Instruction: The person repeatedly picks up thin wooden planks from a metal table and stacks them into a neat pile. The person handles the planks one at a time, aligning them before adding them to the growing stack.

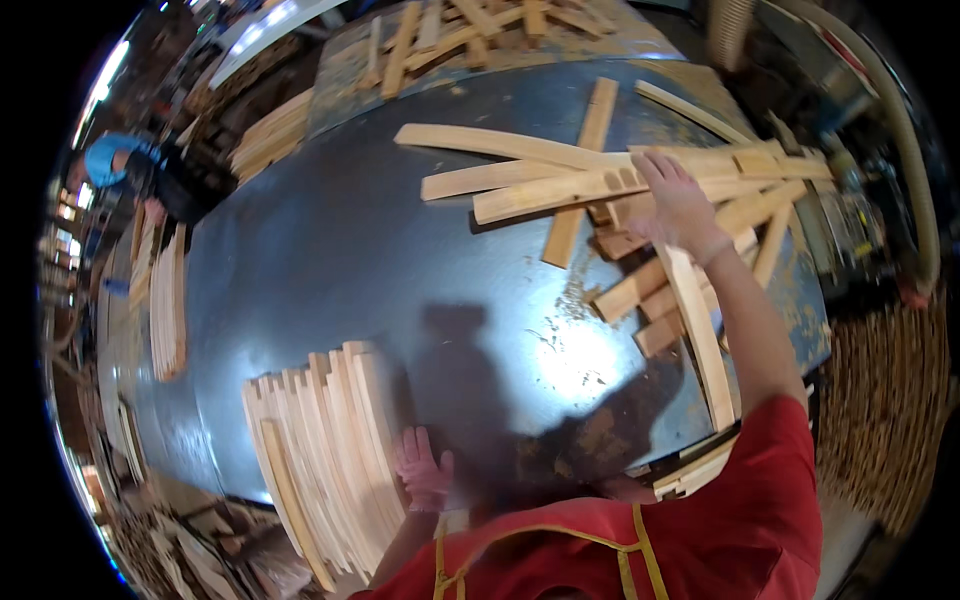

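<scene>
My right hand (676, 205) reaches over a loose heap of pale wooden slats at the right, its fingers stretched above a slat (540, 197). Small dark spots like fingertip shadows fall on that slat, and nothing shows in the grasp. Below the wrist another slat (695, 335) slants toward the near edge. My left hand (425, 472) lies with spread fingers on the near side of the table, holding nothing. It is right beside a row of slats (335, 440) packed side by side, with one slat (295, 500) lying on top.
A dark, shiny table (300, 250) carries the wood, with sawdust scattered at the right. More slats (455, 35) lie jumbled at the far end. A stack (169, 305) stands at the left edge, near a person in blue (125, 165). Ribbed hoses (915, 170) and machinery border the right.
</scene>
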The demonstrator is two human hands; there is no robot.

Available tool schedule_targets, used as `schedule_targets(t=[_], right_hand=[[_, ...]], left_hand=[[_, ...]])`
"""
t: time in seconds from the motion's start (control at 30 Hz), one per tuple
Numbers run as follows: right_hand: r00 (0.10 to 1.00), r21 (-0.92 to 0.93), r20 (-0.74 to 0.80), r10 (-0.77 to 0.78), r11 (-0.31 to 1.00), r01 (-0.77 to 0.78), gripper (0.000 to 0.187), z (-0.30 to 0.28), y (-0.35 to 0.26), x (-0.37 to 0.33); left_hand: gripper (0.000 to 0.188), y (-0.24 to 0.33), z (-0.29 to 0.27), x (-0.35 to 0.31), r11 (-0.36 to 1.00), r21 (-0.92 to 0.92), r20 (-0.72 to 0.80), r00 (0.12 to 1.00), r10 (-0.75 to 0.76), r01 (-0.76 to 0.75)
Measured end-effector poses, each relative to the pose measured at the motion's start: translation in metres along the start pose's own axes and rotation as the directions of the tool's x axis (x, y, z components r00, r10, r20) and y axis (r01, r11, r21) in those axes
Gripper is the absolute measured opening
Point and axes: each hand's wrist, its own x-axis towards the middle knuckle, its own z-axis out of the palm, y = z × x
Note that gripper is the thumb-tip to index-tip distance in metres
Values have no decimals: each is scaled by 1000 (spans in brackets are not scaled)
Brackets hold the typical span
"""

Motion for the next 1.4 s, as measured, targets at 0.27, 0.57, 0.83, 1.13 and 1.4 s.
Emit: schedule_targets(t=[0.27,0.57,0.83,1.13,1.4], right_hand=[[867,-41,422,264,961,-272,114,93,-57,170],[907,-91,412,85,995,-52,81,67,-152,7],[908,215,414,-68,976,-25,41,46,-213,-142],[724,578,654,-220,762,-291,49,104,-462,-309],[769,778,596,-231,404,-481,76,118,-453,-203]], left_hand=[[76,7,-12,8,988,-138,10,998,-66,67],[78,7,-12,-6,960,-235,126,984,-128,155],[69,4,-66,-77,932,-267,-60,961,-269,244],[66,-148,-104,-260,214,-575,-313,30,-949,790],[58,-86,-110,-278,-664,-703,709,336,-621,256]])
